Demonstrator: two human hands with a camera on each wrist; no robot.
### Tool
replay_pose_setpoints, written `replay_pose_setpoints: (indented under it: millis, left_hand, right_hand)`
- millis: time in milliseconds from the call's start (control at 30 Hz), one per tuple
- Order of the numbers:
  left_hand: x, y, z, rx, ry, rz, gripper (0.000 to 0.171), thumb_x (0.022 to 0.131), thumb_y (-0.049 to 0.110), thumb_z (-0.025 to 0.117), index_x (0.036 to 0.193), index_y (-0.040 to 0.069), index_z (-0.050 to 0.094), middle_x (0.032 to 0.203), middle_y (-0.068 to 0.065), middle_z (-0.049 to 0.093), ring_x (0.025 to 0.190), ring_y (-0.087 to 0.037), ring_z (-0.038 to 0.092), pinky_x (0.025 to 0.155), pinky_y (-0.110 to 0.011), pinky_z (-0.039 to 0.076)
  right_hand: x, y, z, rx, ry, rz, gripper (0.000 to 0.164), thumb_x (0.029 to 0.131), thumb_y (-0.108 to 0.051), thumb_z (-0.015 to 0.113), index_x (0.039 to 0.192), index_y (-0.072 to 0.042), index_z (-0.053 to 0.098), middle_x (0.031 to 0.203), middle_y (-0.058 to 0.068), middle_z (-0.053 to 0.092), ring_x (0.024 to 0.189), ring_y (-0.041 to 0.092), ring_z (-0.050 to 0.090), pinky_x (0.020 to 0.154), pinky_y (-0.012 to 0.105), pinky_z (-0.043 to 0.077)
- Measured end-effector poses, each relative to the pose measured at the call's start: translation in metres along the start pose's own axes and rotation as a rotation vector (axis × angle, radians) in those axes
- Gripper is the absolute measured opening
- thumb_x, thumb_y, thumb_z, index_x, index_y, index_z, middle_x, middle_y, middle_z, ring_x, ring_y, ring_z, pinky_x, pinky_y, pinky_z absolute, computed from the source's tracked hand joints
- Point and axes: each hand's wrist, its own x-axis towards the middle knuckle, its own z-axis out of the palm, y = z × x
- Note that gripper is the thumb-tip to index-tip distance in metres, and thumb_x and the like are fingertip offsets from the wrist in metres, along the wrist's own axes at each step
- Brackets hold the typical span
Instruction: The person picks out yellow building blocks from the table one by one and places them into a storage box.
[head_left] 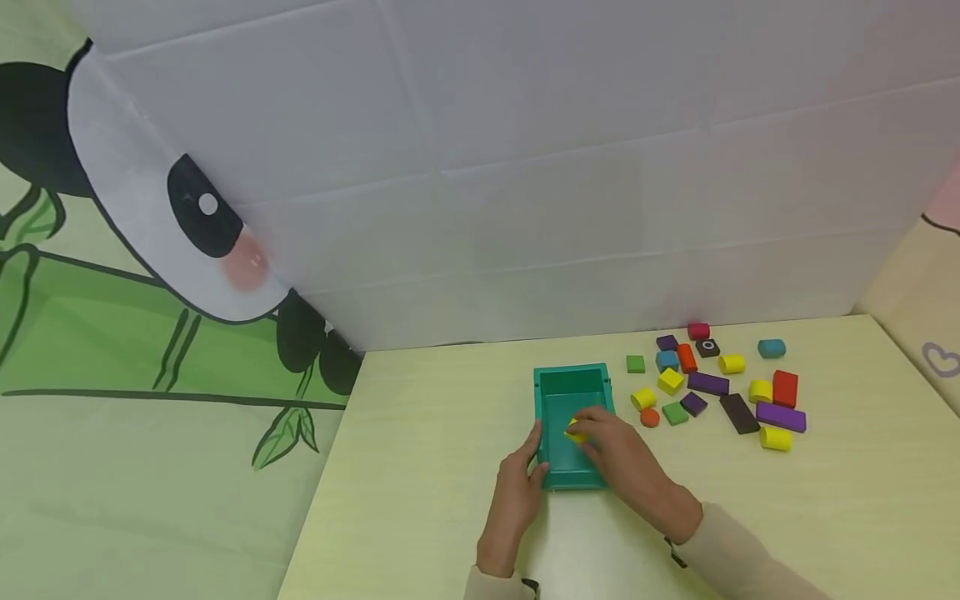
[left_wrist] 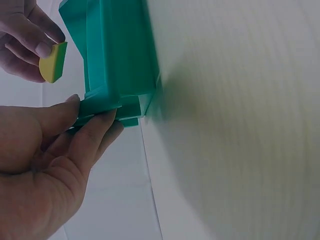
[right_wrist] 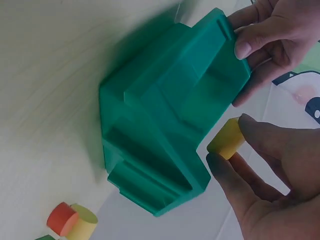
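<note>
A teal-green plastic bin (head_left: 557, 408) with raised walls stands on the table. My left hand (head_left: 517, 483) grips the bin's left side, thumb on one face of the rim and fingers on the other, as the left wrist view shows. Over the bin's interior, my right hand (head_left: 626, 462) pinches a small yellow block (right_wrist: 227, 138) between thumb and fingertips. One side of that block is rounded in the left wrist view. Nothing else shows inside the bin in the head view.
To the right of the bin lie several loose coloured blocks, among them an orange one (head_left: 650, 417), a yellow cylinder (head_left: 642, 398), a black bar (head_left: 739, 414) and a purple bar (head_left: 781, 417). A white cloth wall (head_left: 525, 250) rises behind the table (head_left: 420, 433).
</note>
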Motion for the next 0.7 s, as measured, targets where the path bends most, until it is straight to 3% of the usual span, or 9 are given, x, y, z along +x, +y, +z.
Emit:
replay_pose_setpoints:
  millis: [233, 700]
  left_hand:
    - [0.001, -0.001, 0.001, 0.009, 0.000, -0.004, 0.065, 0.088, 0.002, 0.057, 0.142, 0.023, 0.027, 0.140, 0.003, 0.033, 0.121, -0.012, 0.033, 0.101, -0.039, 0.036]
    - [0.000, -0.002, -0.002, 0.001, 0.021, 0.058, 0.065, 0.087, 0.001, 0.058, 0.141, 0.020, 0.028, 0.139, -0.001, 0.036, 0.120, -0.016, 0.036, 0.099, -0.042, 0.038]
  right_hand:
    - [0.000, 0.001, 0.011, 0.002, -0.020, -0.014, 0.030, 0.073, -0.001, 0.074, 0.099, -0.015, 0.067, 0.106, -0.003, 0.057, 0.099, 0.012, 0.053, 0.084, 0.033, 0.051]
    - [0.002, -0.007, 0.030, -0.012, -0.077, 0.043, 0.026, 0.073, 0.001, 0.073, 0.095, -0.011, 0.068, 0.096, -0.003, 0.057, 0.089, 0.011, 0.053, 0.080, 0.031, 0.052]
